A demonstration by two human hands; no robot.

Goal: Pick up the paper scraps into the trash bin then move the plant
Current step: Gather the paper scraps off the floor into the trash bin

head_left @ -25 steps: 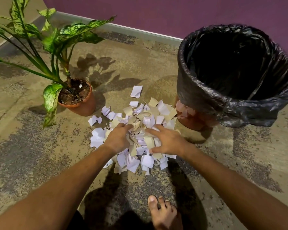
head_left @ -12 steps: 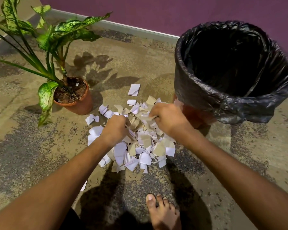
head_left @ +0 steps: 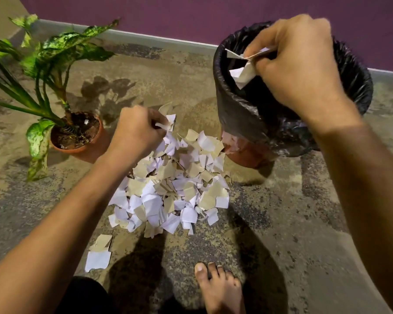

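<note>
A heap of white and tan paper scraps lies on the mottled floor in front of me. My right hand is raised over the open mouth of the trash bin, which is lined with a black bag, and is shut on a few scraps that stick out to the left. My left hand is closed on scraps at the far left edge of the heap. The potted plant, in a terracotta pot with long speckled green leaves, stands just left of that hand.
Two loose scraps lie apart near my left forearm. My bare foot rests on the floor below the heap. A purple wall with a pale skirting runs behind the plant and bin.
My right hand has lifted from the heap with scraps and now hangs over the bin. My left hand has closed on scraps at the heap's far edge. The camera has moved closer.
</note>
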